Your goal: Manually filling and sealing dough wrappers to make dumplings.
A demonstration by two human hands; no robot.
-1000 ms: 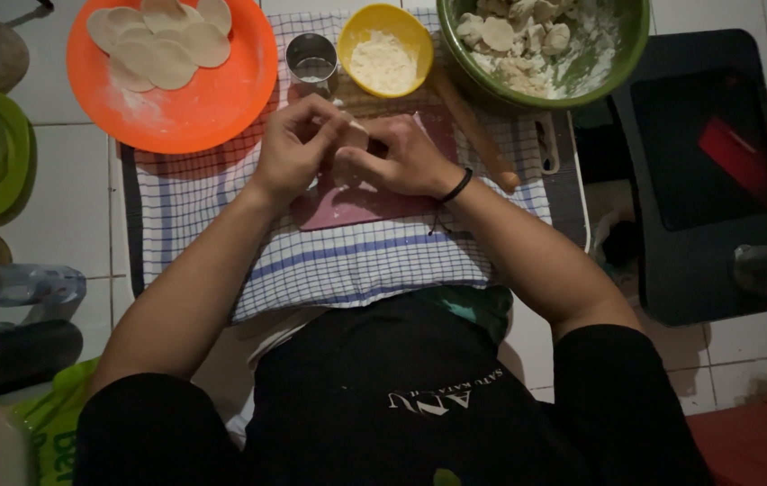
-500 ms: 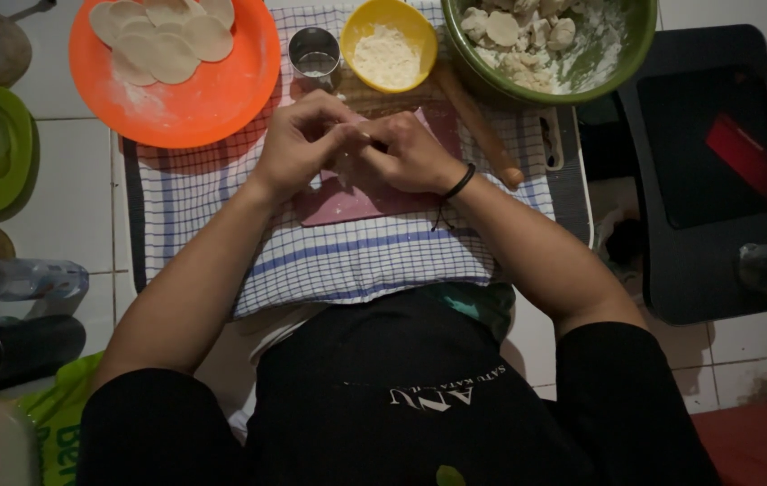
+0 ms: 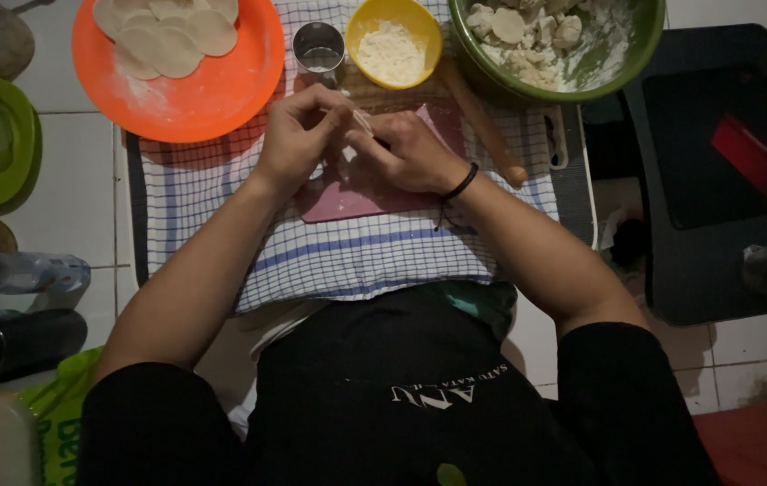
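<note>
Head view: several flat dough rounds [image 3: 172, 40] stacked on orange plate [image 3: 212, 99]; many dough lumps [image 3: 527, 27] unrolled in green bowl [image 3: 618, 76]. Work judged partway. Left hand [image 3: 298, 135] and right hand [image 3: 410, 153] both pinched shut on small dough piece [image 3: 361, 120], above pink board [image 3: 356, 184].

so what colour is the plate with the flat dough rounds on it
Orange: the round plate holding the pale dough rounds, clearest in the head view.

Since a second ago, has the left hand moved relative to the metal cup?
No. The left hand stays just below the metal cup, over the pink board, pinching dough against the right hand.
</note>
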